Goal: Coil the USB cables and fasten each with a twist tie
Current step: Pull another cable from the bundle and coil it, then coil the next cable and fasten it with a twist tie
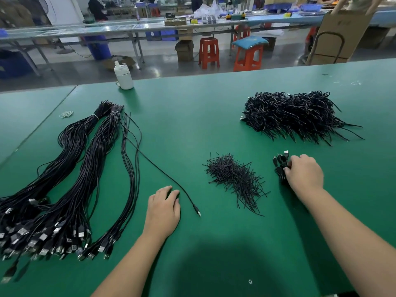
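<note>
Green tabletop (214, 116): the right hand (305, 172) grips a coiled cable (280, 163) just right of the twist-tie pile (234, 179); the left hand (164, 209) rests flat, fingers relaxed, left of that pile.

A factory assembly hall: long green workbench (214, 99), bulk cable bundles (70, 168), plastic stools (209, 52) beside further benches.
</note>
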`<move>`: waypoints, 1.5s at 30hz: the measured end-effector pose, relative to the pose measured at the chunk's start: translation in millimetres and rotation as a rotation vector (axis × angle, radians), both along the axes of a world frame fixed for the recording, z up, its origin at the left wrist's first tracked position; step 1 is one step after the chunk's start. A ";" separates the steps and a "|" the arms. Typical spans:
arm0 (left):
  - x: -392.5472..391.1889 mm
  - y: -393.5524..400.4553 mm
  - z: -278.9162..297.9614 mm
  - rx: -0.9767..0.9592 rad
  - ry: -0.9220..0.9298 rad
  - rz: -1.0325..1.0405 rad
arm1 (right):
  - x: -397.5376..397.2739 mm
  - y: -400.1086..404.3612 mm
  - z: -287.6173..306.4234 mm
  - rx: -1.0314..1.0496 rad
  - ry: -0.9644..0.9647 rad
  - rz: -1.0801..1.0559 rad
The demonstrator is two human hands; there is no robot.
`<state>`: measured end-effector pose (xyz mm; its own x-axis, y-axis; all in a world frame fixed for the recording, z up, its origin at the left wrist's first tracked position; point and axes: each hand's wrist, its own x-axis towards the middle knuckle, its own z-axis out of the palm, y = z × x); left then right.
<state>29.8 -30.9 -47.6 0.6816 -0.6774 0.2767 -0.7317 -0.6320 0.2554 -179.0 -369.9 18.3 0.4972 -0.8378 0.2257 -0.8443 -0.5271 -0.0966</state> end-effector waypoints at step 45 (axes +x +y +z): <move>-48.8 -10.5 123.7 -0.582 1.013 -0.269 | 64.2 219.7 36.4 1.149 -0.611 0.787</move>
<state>-19.0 -41.4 76.1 0.6219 -0.7830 0.0083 -0.1241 -0.0881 0.9883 -114.8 -150.2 54.7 0.9624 -0.2713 -0.0137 -0.0724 -0.2076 -0.9755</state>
